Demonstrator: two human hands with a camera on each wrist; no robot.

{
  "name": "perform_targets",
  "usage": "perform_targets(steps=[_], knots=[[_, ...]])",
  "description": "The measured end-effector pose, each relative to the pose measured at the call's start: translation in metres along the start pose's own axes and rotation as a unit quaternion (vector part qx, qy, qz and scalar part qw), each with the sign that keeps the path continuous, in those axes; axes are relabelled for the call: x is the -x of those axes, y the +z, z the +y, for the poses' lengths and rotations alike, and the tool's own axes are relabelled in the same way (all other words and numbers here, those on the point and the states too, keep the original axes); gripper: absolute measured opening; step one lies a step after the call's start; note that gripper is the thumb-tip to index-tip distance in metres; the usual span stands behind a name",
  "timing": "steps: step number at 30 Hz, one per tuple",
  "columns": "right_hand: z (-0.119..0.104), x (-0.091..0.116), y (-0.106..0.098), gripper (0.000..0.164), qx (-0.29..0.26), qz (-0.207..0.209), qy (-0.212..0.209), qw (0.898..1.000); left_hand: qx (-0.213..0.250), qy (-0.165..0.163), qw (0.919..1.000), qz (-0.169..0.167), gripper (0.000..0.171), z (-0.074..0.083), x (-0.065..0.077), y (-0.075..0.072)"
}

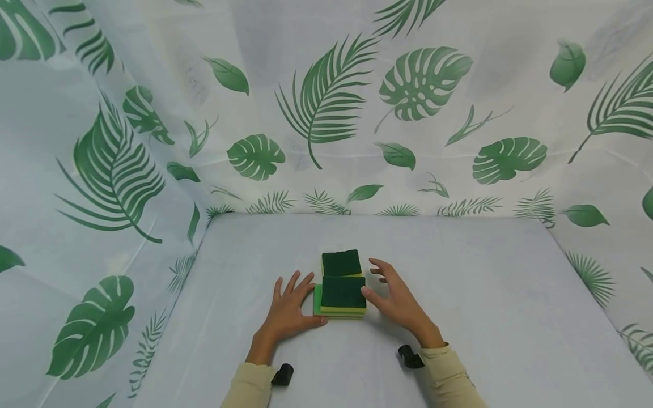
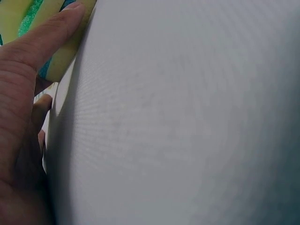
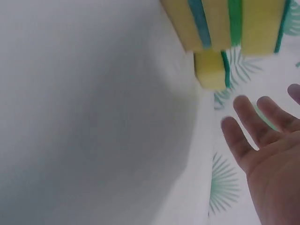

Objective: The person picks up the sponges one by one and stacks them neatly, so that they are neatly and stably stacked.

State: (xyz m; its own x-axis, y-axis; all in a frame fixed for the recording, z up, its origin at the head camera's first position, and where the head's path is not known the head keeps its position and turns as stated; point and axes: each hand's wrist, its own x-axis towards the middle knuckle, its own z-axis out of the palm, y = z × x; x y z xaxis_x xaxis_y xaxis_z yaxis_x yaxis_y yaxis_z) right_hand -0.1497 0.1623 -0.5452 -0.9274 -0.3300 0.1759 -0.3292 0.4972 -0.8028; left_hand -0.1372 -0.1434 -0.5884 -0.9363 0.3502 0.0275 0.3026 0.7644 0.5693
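Beige sleeves (image 1: 249,386) reach in from the bottom edge, a small black device (image 1: 283,374) beside each of my wrists. On the white bench (image 1: 484,294), between my two hands, sits a stack of scouring sponges (image 1: 344,293), yellow foam with a dark green pad uppermost and a bright green pad (image 1: 317,300) jutting out at its left; from the right wrist I see a blue layer (image 3: 200,23) lower down. My left hand (image 1: 288,311) is spread wide, thumb laid across the stack's near face, fingers fanned at its left side. My right hand (image 1: 400,303) is wide too, gripping nothing, fingers slightly bent, thumb tip at the stack's right edge; I cannot tell whether it touches. Just beyond the stack is another scouring sponge (image 1: 340,263), dark green over yellow. Leaf-printed white sheeting (image 1: 352,85) hangs behind.
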Motion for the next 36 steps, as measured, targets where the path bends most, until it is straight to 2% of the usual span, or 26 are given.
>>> perform_targets(steps=[9, 19, 31, 36], knots=[[0.014, -0.007, -0.025, 0.080, 0.029, 0.023, 0.052, 0.998, 0.002, 0.002, 1.0000, 0.000, 0.090, 0.001, -0.001, -0.001], [0.033, -0.011, -0.047, 0.086, 0.044, 0.032, 0.055, 0.997, -0.001, -0.001, 1.0000, -0.006, 0.091, 0.001, -0.001, -0.001], [0.043, -0.015, -0.059, 0.088, 0.053, 0.037, 0.064, 0.996, 0.007, 0.010, 0.9999, 0.009, 0.092, 0.000, 0.000, 0.001], [0.045, -0.017, -0.061, 0.087, 0.049, 0.034, 0.075, 0.995, 0.000, 0.001, 1.0000, -0.001, 0.093, 0.000, -0.001, 0.001]])
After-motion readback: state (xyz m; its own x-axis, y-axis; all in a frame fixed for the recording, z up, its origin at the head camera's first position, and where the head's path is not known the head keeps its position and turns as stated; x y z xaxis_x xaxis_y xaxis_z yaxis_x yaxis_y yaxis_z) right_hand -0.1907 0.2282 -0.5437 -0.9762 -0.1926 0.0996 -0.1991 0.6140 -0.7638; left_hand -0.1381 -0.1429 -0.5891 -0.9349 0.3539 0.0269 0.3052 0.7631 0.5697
